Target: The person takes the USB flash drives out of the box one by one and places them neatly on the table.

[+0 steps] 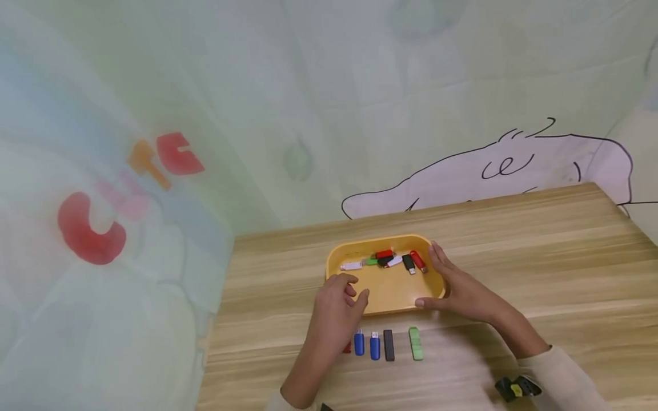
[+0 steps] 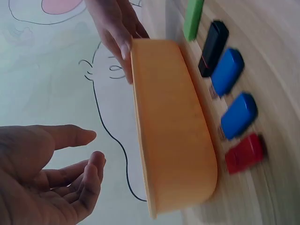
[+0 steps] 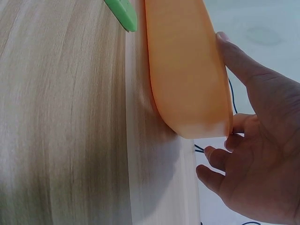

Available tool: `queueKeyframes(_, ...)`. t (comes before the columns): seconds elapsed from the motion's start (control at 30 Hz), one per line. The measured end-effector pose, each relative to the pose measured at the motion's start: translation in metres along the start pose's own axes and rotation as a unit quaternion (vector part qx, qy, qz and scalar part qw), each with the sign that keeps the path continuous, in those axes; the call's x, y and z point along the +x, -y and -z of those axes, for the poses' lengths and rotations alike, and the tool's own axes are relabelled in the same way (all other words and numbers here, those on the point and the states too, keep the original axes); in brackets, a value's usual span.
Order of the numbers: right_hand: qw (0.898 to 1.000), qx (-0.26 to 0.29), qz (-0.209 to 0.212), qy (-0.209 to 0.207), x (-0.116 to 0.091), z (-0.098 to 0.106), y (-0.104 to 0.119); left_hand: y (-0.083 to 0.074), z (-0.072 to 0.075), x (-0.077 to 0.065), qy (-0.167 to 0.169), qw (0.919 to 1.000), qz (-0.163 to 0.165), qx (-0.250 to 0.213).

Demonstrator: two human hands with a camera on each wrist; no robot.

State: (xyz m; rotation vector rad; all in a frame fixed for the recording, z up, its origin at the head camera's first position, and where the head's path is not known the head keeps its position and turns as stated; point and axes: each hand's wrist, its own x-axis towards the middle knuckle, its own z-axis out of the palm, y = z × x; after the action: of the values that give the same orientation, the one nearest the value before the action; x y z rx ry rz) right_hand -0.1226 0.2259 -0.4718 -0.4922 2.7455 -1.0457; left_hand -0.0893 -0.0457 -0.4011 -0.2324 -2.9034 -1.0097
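Observation:
A yellow-orange plastic tray (image 1: 393,294) holds several USB flash drives, grouped along its far side, among them a red one (image 1: 418,261), a black one (image 1: 408,264) and a white one (image 1: 352,266). My right hand (image 1: 468,291) grips the tray's right end, thumb on the near rim and fingers at the far corner. Over the tray's near left corner hovers my left hand (image 1: 334,311), its fingers loosely bent and thumb apart, holding nothing. In the left wrist view that hand (image 2: 51,173) is beside the tray wall (image 2: 173,126), not touching it.
In front of the tray lies a row of flash drives: red (image 2: 244,152), two blue, one of them this blue drive (image 1: 375,346), black (image 1: 389,345) and green (image 1: 416,343). The wooden table (image 1: 514,245) meets a printed cloth backdrop (image 1: 360,114) behind.

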Motion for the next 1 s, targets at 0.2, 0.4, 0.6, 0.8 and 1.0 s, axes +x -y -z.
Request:
queueKeyframes(0.2, 1.0, -0.001, 0.003, -0.006, 0.0, 0.0, 0.0, 0.009, 0.001, 0.013, 0.007, 0.9994, -0.01, 0.033)
queueKeyframes(0.4, 1.0, 0.004, -0.003, -0.002, -0.001, 0.0, 0.001, 0.018, 0.003, 0.027, 0.011, 0.9984, -0.007, 0.055)
queueKeyframes(0.6, 1.0, 0.005, -0.004, 0.0, -0.001, -0.001, 0.0, 0.024, 0.004, 0.041, 0.004, 0.9964, -0.012, 0.083)
queueKeyframes(0.8, 1.0, 0.002, 0.003, -0.005, 0.0, -0.001, -0.001, 0.024, 0.002, 0.054, 0.015, 0.9956, 0.016, 0.092)
queueKeyframes(1.0, 1.0, 0.004, 0.003, -0.004, 0.0, -0.001, -0.001, 0.024, -0.003, 0.062, 0.033, 0.9927, 0.032, 0.112)
